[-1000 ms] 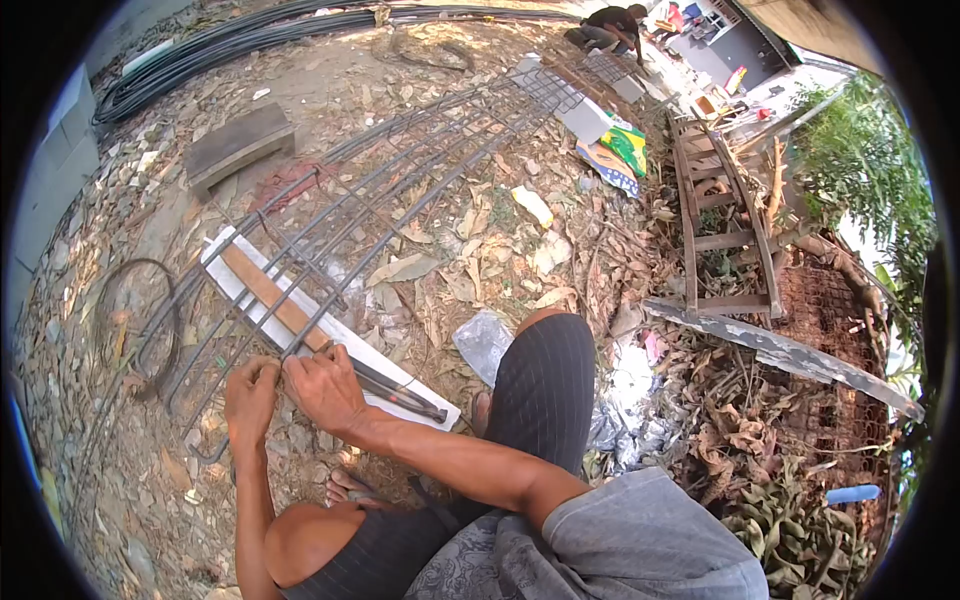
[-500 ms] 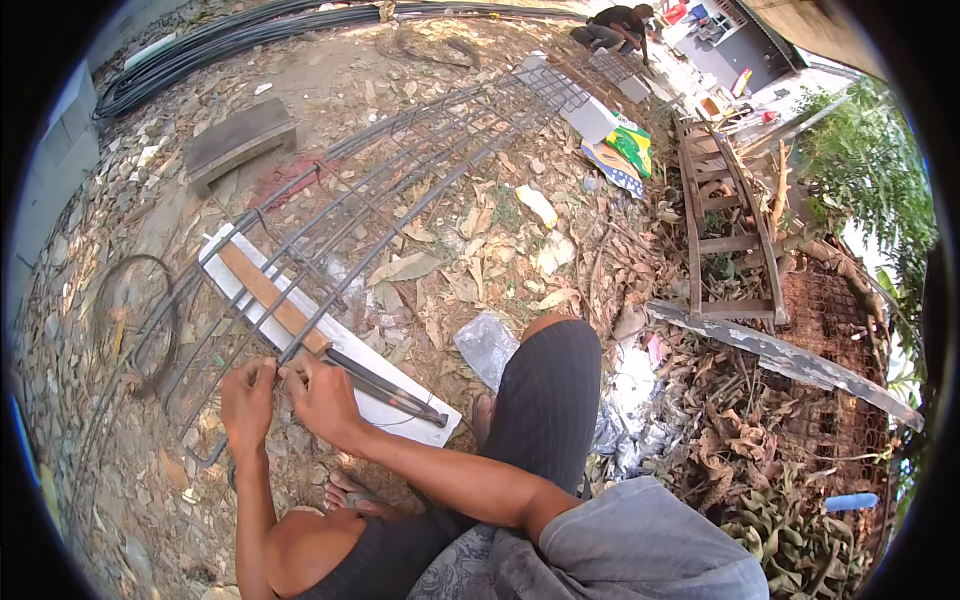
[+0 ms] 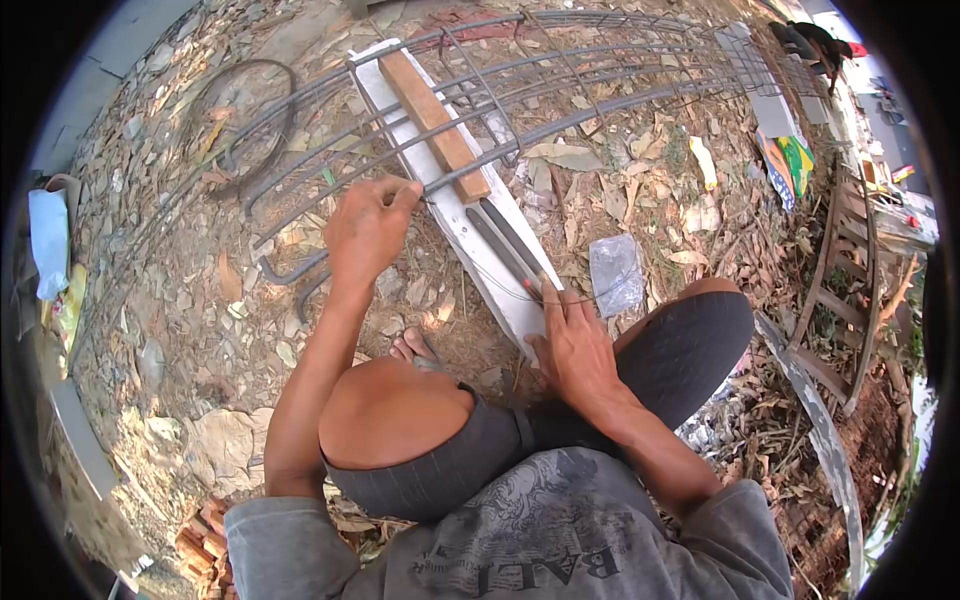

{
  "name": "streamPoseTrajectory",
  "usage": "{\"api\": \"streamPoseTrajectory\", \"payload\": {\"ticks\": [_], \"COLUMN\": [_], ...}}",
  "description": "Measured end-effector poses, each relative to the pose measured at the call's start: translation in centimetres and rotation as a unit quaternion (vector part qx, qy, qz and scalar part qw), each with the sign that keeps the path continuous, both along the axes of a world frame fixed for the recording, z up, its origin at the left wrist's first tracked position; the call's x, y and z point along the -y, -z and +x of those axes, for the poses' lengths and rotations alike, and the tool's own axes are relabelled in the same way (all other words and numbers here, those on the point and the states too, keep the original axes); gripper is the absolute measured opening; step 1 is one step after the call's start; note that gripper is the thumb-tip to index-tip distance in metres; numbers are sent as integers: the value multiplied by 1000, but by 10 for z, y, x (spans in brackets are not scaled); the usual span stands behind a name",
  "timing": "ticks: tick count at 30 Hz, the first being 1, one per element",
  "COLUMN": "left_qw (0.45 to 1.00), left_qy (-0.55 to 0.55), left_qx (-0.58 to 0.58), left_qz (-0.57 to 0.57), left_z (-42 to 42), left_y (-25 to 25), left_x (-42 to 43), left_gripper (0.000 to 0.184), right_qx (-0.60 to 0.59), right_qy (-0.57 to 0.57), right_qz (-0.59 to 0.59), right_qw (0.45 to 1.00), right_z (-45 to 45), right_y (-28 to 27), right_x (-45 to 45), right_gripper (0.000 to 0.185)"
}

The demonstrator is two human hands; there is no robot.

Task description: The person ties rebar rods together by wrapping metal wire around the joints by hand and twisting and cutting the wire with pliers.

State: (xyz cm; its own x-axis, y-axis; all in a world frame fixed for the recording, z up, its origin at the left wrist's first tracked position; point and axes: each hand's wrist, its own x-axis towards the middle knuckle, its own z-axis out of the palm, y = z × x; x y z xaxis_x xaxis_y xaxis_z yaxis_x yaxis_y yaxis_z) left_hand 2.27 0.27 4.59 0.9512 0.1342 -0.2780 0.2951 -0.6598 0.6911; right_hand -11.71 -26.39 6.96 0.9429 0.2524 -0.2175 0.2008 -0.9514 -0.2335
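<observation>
My left hand (image 3: 370,228) is closed in a pinch at the near bar of a rebar cage (image 3: 600,112); the bar runs into its fingertips. Whatever thin piece may lie between those fingers is hidden. Down at the near end of a long white block (image 3: 470,245), my right hand (image 3: 578,345) closes over the head end of pincers (image 3: 505,243) with long dark handles. A thin dark wire (image 3: 622,283) curves out by the right fingers. On the block, under the cage bars, lies a brown wooden batten (image 3: 430,120).
A clear plastic bag (image 3: 615,275) lies right of the block. A wire coil (image 3: 290,110) rests on leafy, rubble-strewn ground at the left. A wooden ladder (image 3: 835,285) lies at the right. Another person (image 3: 820,50) bends at the far right. Bricks (image 3: 205,545) are stacked lower left.
My right hand has left the bar beside my left hand and moved right and down to the pincers. My left hand stays at the bar. The view has swung left and down.
</observation>
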Motion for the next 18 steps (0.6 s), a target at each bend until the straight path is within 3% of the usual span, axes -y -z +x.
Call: {"api": "streamPoseTrajectory", "payload": {"ticks": [1,2,5,6,9,10,11,15,17,18], "left_qw": [1000,1000,999,999,999,999,999,998,996,997], "left_qy": [-3,-7,-12,-9,-1,-1,0,3,5,5], "left_qx": [13,26,27,33,32,35,39,61,84,71], "left_qz": [2,4,-17,-5,11,13,13,5,11,29], "left_z": [0,-1,-3,-3,-4,-4,-5,-7,-9,-9], "left_y": [4,6,-1,0,-2,-2,-3,1,7,2], "left_x": [0,0,3,2,2,2,3,5,3,4], "left_gripper": [32,31,31,31,30,29,28,28,32,31], "right_qx": [82,95,-48,0,-81,-11,-55,-190,-107,-127], "right_qy": [32,45,126,96,95,73,93,170,180,199], "right_qz": [-14,-9,6,8,14,-11,19,112,277,257], "right_qw": [996,994,991,995,992,997,994,960,938,937], "right_z": [6,12,30,25,27,23,21,32,24,27], "right_y": [9,12,24,32,32,32,27,-70,-82,-99], "right_x": [-6,-6,-10,-8,-3,-6,-2,10,38,50], "right_gripper": [76,71,72,52,46,42,42,38,38,37]}}
